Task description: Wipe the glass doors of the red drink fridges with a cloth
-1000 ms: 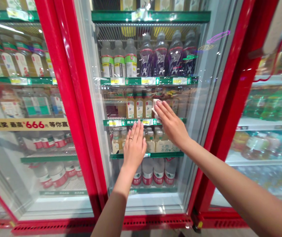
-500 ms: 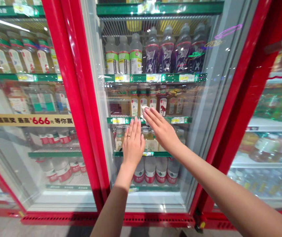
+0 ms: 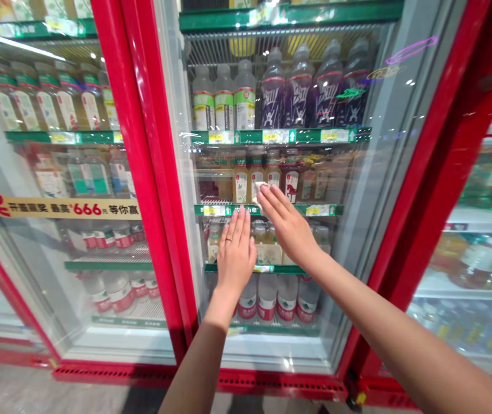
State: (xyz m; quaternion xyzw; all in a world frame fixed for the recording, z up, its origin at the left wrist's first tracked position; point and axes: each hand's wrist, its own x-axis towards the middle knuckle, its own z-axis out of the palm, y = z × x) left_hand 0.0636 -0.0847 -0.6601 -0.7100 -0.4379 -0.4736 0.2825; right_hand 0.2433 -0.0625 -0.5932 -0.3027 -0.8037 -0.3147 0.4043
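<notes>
Before me stands a drinks fridge with a glass door [image 3: 349, 184] in a red frame. My left hand [image 3: 236, 253] lies flat against the glass, fingers stretched up and side by side, a ring on one finger. A little higher and to the right, my right hand [image 3: 287, 221] presses a crumpled white tissue [image 3: 260, 192] to the glass under its fingertips. Most of the tissue is hidden by the fingers. Behind the glass, around my hands, juice bottles [image 3: 241, 181] and water bottles [image 3: 266, 299] stand on green-edged shelves [image 3: 321, 210].
Purple drink bottles [image 3: 300, 89] stand on a higher shelf. To the left, a second fridge door carries a yellow banner strip [image 3: 56, 208]. Another fridge with bottles [image 3: 479, 259] stands at the right. A red base grille [image 3: 280, 384] runs along the floor.
The view has swung slightly left, so the fridges sit farther right in the picture. Both hands stay at nearly the same place on the glass, the tissue still under my right fingers.
</notes>
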